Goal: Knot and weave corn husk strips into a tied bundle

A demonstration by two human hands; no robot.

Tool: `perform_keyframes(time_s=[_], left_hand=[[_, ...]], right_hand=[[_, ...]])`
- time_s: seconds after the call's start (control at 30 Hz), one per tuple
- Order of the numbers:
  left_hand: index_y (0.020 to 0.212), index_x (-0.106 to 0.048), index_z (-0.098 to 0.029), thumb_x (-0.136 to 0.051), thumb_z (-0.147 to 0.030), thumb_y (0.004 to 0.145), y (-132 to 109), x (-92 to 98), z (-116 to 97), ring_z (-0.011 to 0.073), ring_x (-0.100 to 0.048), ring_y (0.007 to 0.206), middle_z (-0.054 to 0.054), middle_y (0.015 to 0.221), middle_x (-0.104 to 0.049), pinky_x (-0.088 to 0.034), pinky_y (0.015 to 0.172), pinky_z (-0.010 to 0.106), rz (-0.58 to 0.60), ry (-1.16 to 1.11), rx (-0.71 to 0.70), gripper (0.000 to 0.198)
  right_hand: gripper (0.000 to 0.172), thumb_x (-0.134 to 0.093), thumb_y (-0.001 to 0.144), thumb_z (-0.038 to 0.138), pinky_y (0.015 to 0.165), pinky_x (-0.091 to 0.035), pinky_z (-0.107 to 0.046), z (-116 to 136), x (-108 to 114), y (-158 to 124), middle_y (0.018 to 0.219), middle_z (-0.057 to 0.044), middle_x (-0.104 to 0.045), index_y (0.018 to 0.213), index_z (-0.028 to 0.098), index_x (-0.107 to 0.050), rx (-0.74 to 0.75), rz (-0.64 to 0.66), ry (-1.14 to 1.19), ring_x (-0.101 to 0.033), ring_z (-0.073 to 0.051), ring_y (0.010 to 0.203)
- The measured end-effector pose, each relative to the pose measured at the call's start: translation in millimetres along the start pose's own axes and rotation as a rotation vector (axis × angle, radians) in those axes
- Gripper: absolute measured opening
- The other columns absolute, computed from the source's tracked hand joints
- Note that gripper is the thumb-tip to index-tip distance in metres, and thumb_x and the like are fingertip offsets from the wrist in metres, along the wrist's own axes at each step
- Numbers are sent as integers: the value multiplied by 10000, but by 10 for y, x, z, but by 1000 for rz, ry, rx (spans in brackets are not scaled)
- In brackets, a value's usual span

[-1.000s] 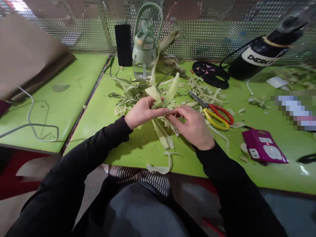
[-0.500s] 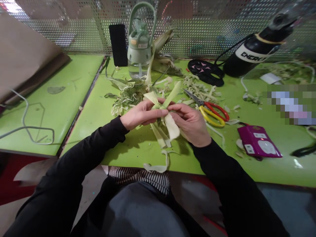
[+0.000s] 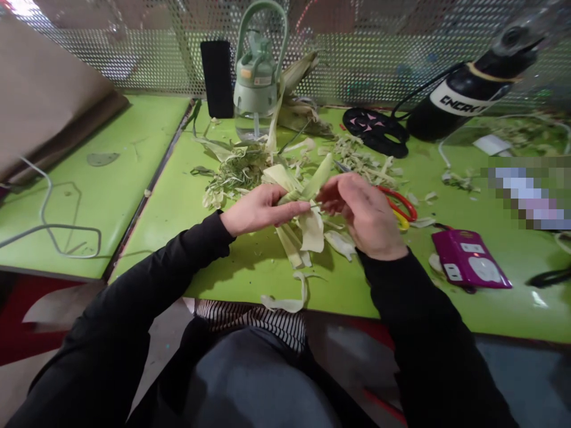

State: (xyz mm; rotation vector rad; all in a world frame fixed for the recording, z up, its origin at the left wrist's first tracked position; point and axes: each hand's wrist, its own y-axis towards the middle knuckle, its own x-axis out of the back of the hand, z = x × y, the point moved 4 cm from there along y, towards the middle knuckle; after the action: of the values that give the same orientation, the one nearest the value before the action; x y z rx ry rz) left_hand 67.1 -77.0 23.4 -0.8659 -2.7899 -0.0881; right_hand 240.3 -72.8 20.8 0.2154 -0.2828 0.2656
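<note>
My left hand (image 3: 261, 209) is closed on a knotted piece of corn husk (image 3: 311, 229), its thumb lying across the front. Pale green strips stick up from the knot and one broad strip hangs down. Just to the right, my right hand (image 3: 373, 217) is apart from the knot, its fingers loosely bent and a little spread, with nothing visible in them. It covers much of the scissors (image 3: 405, 205), whose red and yellow handles show behind it. Loose husk strips (image 3: 289, 246) lie on the table below the knot.
Shredded husk (image 3: 241, 169) is heaped behind my hands. Farther back stand a phone (image 3: 217, 80), a green water bottle (image 3: 256, 89) and a black bottle (image 3: 459, 98). A purple power strip (image 3: 470, 258) sits at the right; brown paper (image 3: 53, 95) is at the left.
My right hand has let go of the knotted husk and moved right, in front of the scissors. My left hand still holds the knot.
</note>
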Motion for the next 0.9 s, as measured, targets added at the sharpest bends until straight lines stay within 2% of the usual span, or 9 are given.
perform_keyframes(time_s=[0.13,0.2,0.27,0.37,0.47,0.53,0.67,0.8,0.9], left_hand=[[648,-558,-146,-661,-484,808,46,54,79,56,-405,493,-43,548,-493,-313,493,220,-86,87,-4,388],[712,-579,-143,-685,-451,784,62,96,114,57,-395,521,-51,583,-485,-305,504,217,-151,72,-6,333],[716,-566,-145,-687,-423,778,67,128,134,55,-367,516,-60,577,-454,-286,499,218,-203,62,13,309],[737,-581,-141,-681,-409,776,71,111,126,67,-424,549,-43,614,-512,-344,542,219,-177,30,-8,290],[819,-639,-130,-689,-406,767,72,77,126,88,-513,651,-9,735,-610,-427,659,234,-146,6,-66,285],[794,-635,-130,-683,-385,768,67,87,149,81,-492,634,-19,711,-594,-418,646,228,-192,31,-66,261],[691,-588,-137,-655,-359,770,51,115,169,66,-426,560,-42,608,-517,-380,566,218,-244,76,-49,246],[795,-639,-137,-642,-313,768,44,117,107,110,-581,727,2,759,-651,-488,737,248,-211,22,-117,178],[859,-643,-138,-683,-320,753,46,136,62,126,-614,809,18,847,-684,-499,811,263,-184,-45,-171,215]], right_hand=[[299,-713,817,465,577,-443,-289,70,-89,-56,721,10,-635,930,226,-573,2,176,-212,-576,-151,619],[244,-666,865,419,558,-409,-277,84,-119,-77,650,36,-601,975,224,-568,9,167,-299,-544,-134,565],[225,-629,892,403,574,-413,-276,88,-139,-83,690,23,-619,1008,218,-576,29,141,-330,-556,-135,593],[229,-667,855,405,609,-424,-289,98,-165,-76,803,-20,-651,928,206,-579,85,102,-393,-576,-154,671],[212,-601,891,340,574,-366,-292,123,-200,-77,687,-1,-584,740,205,-538,127,133,-496,-500,-135,592],[262,-552,913,300,554,-330,-290,152,-201,-84,611,21,-510,673,206,-506,147,164,-512,-445,-121,548],[270,-555,904,301,546,-312,-284,205,-159,-94,589,36,-465,656,209,-504,144,292,-467,-422,-112,538],[320,-551,904,343,554,-322,-278,262,-72,-87,590,31,-453,622,207,-487,107,437,-421,-418,-112,550],[343,-547,912,393,570,-335,-276,269,-29,-83,612,18,-499,630,201,-514,62,528,-437,-447,-118,575]])
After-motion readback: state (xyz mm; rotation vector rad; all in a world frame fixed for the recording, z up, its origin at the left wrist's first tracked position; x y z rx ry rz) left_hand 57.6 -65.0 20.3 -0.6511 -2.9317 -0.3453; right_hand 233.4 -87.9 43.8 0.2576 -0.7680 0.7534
